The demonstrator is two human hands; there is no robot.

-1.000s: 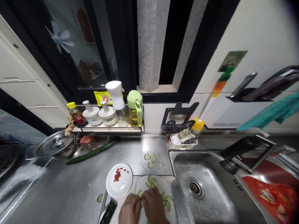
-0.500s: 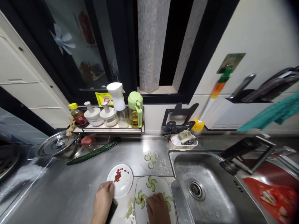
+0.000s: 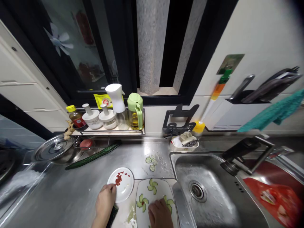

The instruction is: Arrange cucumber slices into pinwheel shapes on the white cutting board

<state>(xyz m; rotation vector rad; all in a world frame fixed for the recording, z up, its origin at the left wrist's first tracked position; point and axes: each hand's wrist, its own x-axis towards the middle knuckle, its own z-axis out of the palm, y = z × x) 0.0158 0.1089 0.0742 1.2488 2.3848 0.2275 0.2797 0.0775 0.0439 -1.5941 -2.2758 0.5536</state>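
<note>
My left hand (image 3: 105, 204) is closed, thumb and fingertips pinched together at the lower left rim of a small round white plate (image 3: 124, 193). What is in that pinch, if anything, is too small to make out. Dried red berries (image 3: 118, 179) lie on the plate. A dark green piece (image 3: 112, 216), perhaps cucumber, shows beneath the hand. My right hand (image 3: 160, 213) is over a squarish white plate (image 3: 140, 218), fingers bent down together and tips hidden. Pinwheels of cucumber slices (image 3: 152, 186) decorate this plate; the left pinwheel (image 3: 142, 202) has a red berry at its centre.
Loose cucumber slices (image 3: 151, 161) lie on the wet steel counter. A whole cucumber (image 3: 92, 156) rests farther left, beside a lidded pot (image 3: 57, 148). At right are the sink (image 3: 211, 177) and a knife blade-like metal strip (image 3: 181, 202). Behind stands a seasoning rack (image 3: 111, 132).
The whole view has shifted slightly. Both hands keep nearly the same positions over the plates, and their fingers look much the same.
</note>
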